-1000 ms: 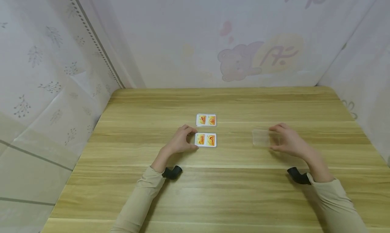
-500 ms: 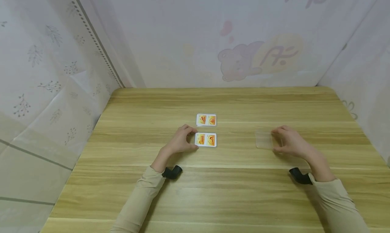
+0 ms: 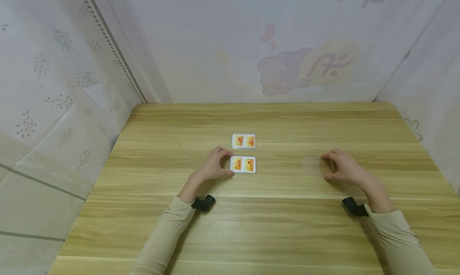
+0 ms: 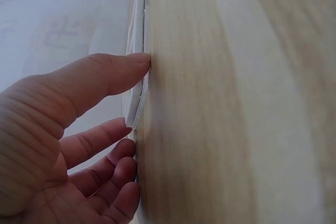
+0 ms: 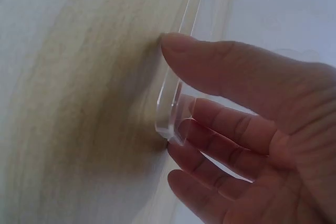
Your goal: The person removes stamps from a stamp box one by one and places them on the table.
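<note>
A white card pack [image 3: 242, 164] with two orange-and-yellow pictures lies on the wooden table, its short side toward my left hand [image 3: 213, 166]. Thumb and index finger of that hand pinch its long edges. In the left wrist view the pack [image 4: 135, 103] shows as a thin white layer with a clear plastic edge, low against the tabletop. Off to the right, my right hand [image 3: 344, 168] grips a clear plastic box lid [image 3: 312, 167] by its edges. The right wrist view shows the transparent lid [image 5: 168, 111] between thumb and fingers, close over the wood.
A second card pack [image 3: 243, 141] in a clear case, with similar orange pictures, lies just behind the first. The wooden table [image 3: 251, 235] reaches back to a pale curtain [image 3: 215, 47] printed with a bear. Black curved pieces [image 3: 203, 203] sit at both wrists.
The right hand has shifted slightly to the right with the clear lid, away from the cards. The left hand and both card packs have stayed where they were.
</note>
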Demonstrator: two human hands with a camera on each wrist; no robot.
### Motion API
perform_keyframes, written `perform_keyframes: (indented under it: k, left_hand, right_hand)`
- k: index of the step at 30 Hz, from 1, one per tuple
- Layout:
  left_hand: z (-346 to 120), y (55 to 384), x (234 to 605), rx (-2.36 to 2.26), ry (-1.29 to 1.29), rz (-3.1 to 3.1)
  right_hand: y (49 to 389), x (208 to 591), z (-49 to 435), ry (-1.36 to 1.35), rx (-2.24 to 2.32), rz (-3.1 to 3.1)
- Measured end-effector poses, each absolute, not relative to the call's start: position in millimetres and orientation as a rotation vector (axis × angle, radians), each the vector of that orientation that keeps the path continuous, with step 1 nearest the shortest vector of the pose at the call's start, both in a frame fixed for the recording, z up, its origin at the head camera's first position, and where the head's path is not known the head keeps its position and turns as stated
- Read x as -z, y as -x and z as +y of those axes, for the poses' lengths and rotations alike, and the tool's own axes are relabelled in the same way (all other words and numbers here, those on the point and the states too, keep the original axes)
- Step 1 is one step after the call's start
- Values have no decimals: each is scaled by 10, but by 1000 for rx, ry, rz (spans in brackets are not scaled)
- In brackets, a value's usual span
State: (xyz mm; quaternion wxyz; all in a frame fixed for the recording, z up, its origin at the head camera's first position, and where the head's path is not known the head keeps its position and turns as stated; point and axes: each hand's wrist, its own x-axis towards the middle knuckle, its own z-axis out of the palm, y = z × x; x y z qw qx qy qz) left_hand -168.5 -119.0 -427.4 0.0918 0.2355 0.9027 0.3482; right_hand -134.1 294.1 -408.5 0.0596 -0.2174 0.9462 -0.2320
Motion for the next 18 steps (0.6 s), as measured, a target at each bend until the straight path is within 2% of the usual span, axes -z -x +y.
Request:
perform_keyframes:
  k: [18]
  left_hand:
    - [-1208, 1686, 4291, -1066, -717, 2675]
  right_hand:
    - [1374, 4098, 2942, 720, 657, 2882]
